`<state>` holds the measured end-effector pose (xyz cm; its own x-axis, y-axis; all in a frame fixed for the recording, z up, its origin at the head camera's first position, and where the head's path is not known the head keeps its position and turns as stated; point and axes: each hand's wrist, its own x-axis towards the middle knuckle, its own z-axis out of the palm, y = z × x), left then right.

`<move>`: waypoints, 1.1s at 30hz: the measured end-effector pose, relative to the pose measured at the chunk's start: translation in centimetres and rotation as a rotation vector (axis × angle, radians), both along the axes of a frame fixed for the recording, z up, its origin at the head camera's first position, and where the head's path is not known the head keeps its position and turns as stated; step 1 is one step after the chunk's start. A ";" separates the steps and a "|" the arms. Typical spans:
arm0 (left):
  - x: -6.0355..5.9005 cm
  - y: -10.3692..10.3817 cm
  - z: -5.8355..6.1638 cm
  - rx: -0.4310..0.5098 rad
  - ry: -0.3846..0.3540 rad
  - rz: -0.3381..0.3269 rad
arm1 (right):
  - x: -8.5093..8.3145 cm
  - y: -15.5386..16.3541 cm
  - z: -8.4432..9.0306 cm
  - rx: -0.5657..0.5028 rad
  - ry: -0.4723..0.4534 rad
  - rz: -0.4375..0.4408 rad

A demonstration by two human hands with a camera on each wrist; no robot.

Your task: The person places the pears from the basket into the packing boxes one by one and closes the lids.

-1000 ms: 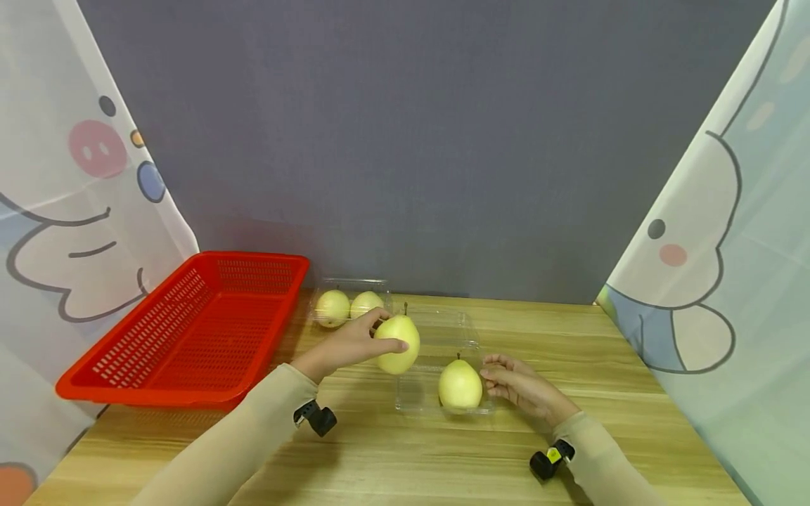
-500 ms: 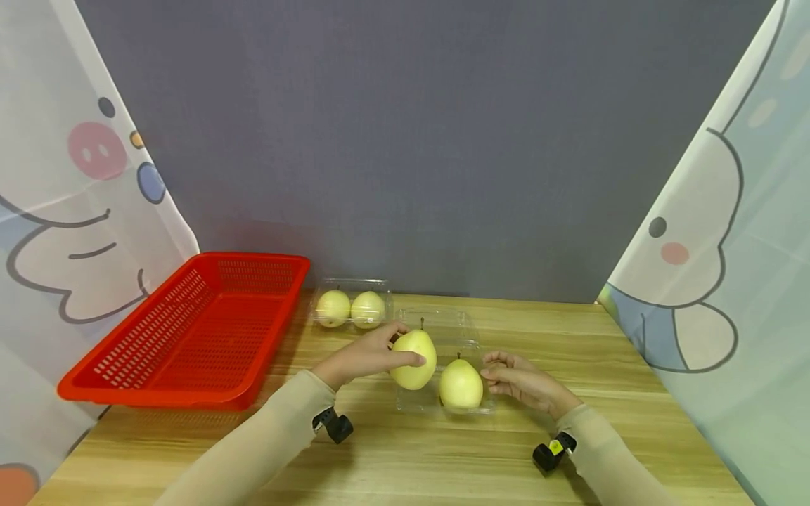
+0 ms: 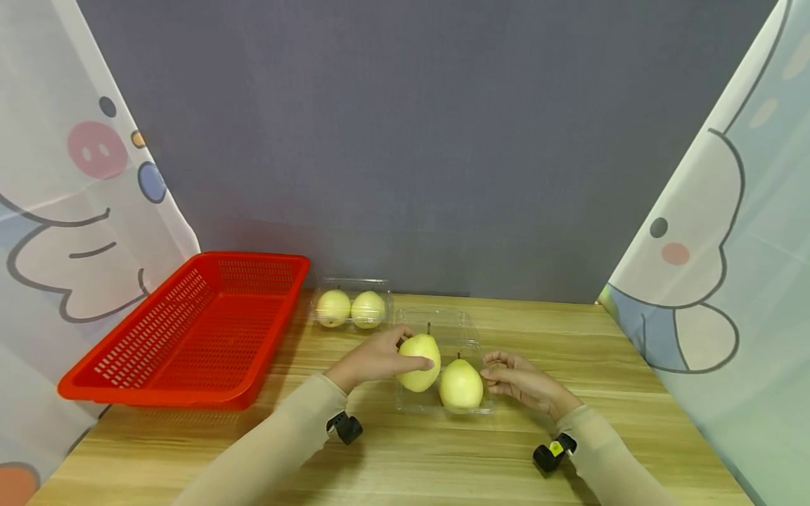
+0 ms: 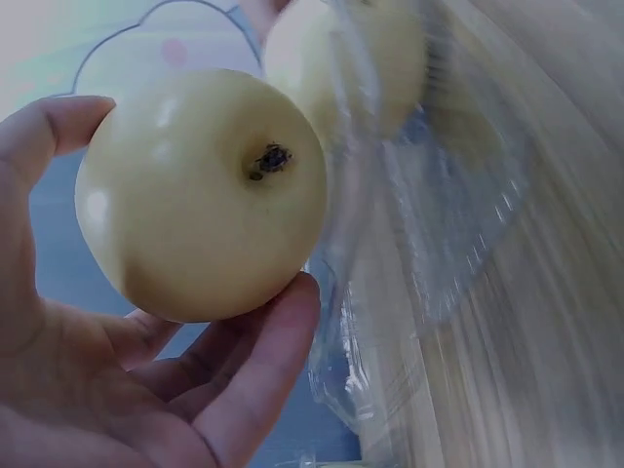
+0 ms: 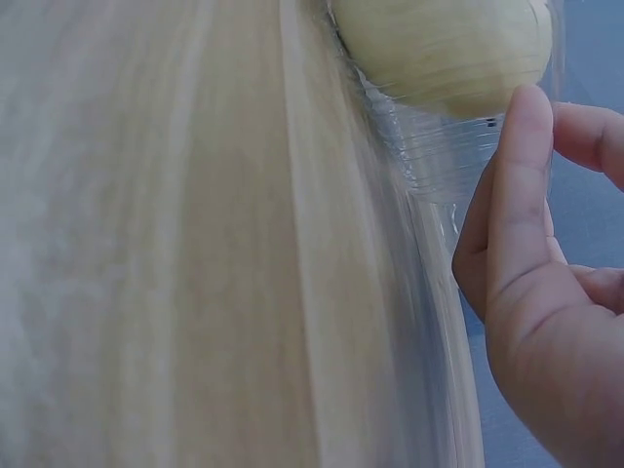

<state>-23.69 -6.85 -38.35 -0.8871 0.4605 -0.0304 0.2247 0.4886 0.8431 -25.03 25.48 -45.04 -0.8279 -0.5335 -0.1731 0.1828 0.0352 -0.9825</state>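
My left hand (image 3: pixel 380 362) grips a pale yellow pear (image 3: pixel 418 365), stem up, over the left half of an open clear plastic box (image 3: pixel 410 402). In the left wrist view, thumb and fingers curl round the pear (image 4: pixel 185 205), its dark blossom end facing the camera. Another pear (image 3: pixel 460 386) sits in the right half of that box. At the box's right side, my right hand (image 3: pixel 528 386) pinches the rim between thumb and finger; the right wrist view shows the thumb against the clear wall (image 5: pixel 439 146). The box's lid (image 3: pixel 436 325) lies folded back behind.
A red perforated basket (image 3: pixel 215 344) stands at the left, nothing visible inside. Behind and left of the open box, a second clear box (image 3: pixel 351 282) holds two pears (image 3: pixel 333 308). A grey backdrop (image 3: pixel 405 154) rises behind the wooden table (image 3: pixel 443 464).
My left hand has carried its pear rightward and down, closer to the pear in the open box. The right hand has stayed almost still at the box's side.
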 end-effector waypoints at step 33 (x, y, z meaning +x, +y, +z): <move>0.7 3.0 -1.5 -0.409 0.361 -0.070 | 0.2 0.2 0.3 -0.013 0.028 0.000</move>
<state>-22.99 -3.88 -39.89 -0.8421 0.5332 0.0813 0.5082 0.7338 0.4509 -24.80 25.70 -44.75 -0.8325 -0.5353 -0.1429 0.1552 0.0224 -0.9876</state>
